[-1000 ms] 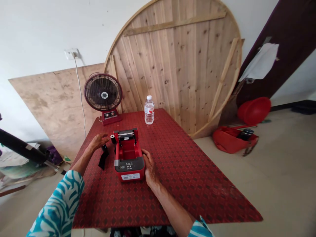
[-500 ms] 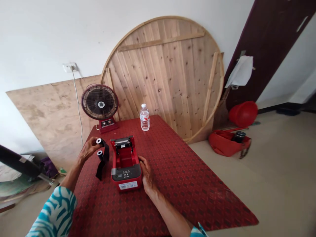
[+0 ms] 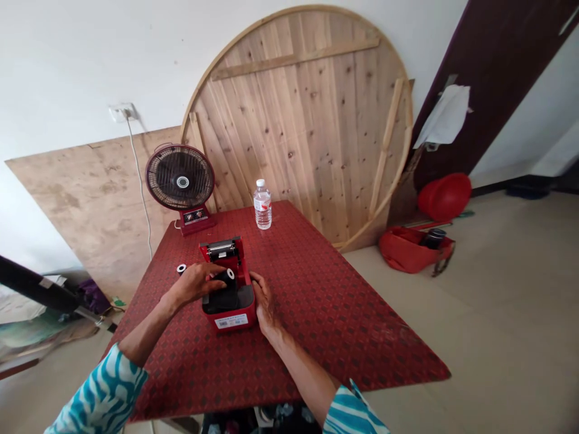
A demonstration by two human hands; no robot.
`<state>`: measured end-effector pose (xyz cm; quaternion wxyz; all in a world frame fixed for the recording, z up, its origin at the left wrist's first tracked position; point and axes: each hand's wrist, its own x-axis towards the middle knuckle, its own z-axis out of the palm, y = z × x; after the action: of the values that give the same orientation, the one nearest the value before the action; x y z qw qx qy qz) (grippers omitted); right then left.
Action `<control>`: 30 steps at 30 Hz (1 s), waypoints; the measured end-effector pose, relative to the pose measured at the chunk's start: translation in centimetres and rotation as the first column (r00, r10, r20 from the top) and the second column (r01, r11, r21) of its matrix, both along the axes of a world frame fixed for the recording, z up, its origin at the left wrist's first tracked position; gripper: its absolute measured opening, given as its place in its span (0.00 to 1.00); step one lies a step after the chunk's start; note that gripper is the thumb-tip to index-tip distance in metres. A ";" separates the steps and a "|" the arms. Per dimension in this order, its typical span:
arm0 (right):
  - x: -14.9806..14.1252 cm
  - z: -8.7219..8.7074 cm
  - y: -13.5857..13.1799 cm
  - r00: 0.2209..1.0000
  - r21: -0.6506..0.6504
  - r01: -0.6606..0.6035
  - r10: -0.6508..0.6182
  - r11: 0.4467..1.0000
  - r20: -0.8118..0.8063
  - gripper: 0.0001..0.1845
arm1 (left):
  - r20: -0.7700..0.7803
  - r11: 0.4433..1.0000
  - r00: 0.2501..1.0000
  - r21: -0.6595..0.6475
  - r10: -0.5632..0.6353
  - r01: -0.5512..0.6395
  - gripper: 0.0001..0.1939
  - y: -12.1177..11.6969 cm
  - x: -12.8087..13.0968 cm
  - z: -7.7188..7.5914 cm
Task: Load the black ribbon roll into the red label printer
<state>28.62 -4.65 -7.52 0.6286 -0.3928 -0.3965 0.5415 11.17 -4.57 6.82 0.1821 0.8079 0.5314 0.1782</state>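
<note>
Our left hand pinches a roll, shifted from left of the printer to above it, so not yet released there; our right hand touches the printer's right side, grip unclear. Another roll sits left.

- Counter: covered in dark red patterned cloth.
- Fan: dark red, upright at the counter's far left corner, two knobs on its base.
- Bottle: clear, white cap, upright near the far edge, right of the fan.
- Round board: pale knotty wood with battens, leaning on the white wall behind the counter.
- Plywood: against the wall, left of and partly behind the round board.
- Socket: on the wall, with a white cord hanging from it.
- Door: dark, at right, white cloth hanging at it.
- Basin: red, tilted, low by the door.
- Red bag: on the floor, black container in its opening.
- Black tube: slanting at far left.
</note>
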 end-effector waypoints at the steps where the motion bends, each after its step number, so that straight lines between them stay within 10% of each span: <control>1: 0.0 0.0 0.0 1.000 0.009 0.000 0.000 1.000 0.004 0.20 | -0.067 1.000 0.998 0.007 -0.005 0.006 0.16 0.3 0.6 -0.1; 8: 0.1 0.3 -0.2 0.999 0.010 0.012 -0.013 1.000 0.042 0.19 | -0.442 0.996 0.897 -0.080 0.001 -0.041 0.12 2.9 3.5 -1.1; 14: 0.1 0.3 -0.2 0.999 0.012 -0.002 0.001 1.000 0.048 0.20 | -0.361 0.987 0.929 -0.158 -0.081 0.025 0.11 4.0 2.9 -1.1; 22: 0.0 0.2 -0.2 0.999 0.009 0.009 -0.009 1.000 0.045 0.18 | 0.102 0.987 0.994 -0.156 -0.032 0.048 0.19 -1.8 -0.5 0.3; 30: 0.0 0.1 -0.2 0.999 0.021 -0.012 0.012 1.000 0.037 0.19 | 0.077 0.978 0.996 0.204 -0.048 0.031 0.12 -3.4 0.2 -2.2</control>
<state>28.63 -4.81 -7.42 0.6221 -0.3936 -0.4161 0.5337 11.37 -7.99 4.58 0.1237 0.8247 0.4865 0.2606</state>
